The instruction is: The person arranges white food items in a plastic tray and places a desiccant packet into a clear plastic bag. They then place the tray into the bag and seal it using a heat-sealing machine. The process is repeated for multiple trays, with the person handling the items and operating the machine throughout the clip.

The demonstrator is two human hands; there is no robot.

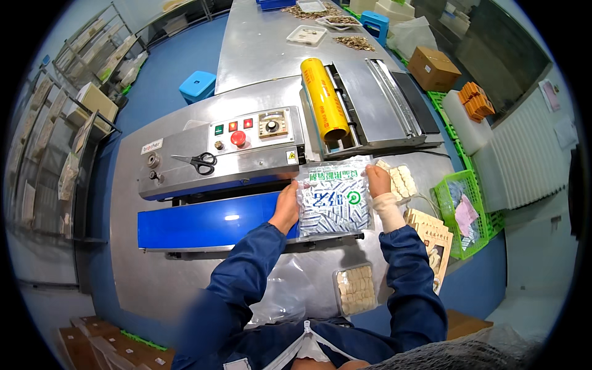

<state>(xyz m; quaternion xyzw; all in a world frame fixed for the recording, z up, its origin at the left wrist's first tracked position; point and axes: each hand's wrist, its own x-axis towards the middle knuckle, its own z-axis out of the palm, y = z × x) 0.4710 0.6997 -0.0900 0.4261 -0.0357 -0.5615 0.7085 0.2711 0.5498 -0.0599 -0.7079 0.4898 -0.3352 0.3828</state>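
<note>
A clear plastic bag [335, 206] with green and blue print, packed with small white-and-blue sachets, is held up between my two hands. My left hand [286, 208] is closed on its left edge, and my right hand [378, 181] grips its upper right corner. The bag hangs over the right end of a blue conveyor belt [203, 223]. Behind the belt is the metal body of a bag sealing machine [191, 148], with knobs, coloured buttons and a dial. Black-handled scissors [202, 163] lie on top of it.
A clear tray of pale, sliced-looking pieces [356, 290] sits near me; a similar tray [401, 182] lies beyond my right hand. Printed packages [430, 237] and a green basket [462, 216] are at right. A film wrapping machine [376, 105] carries a yellow roll [325, 102].
</note>
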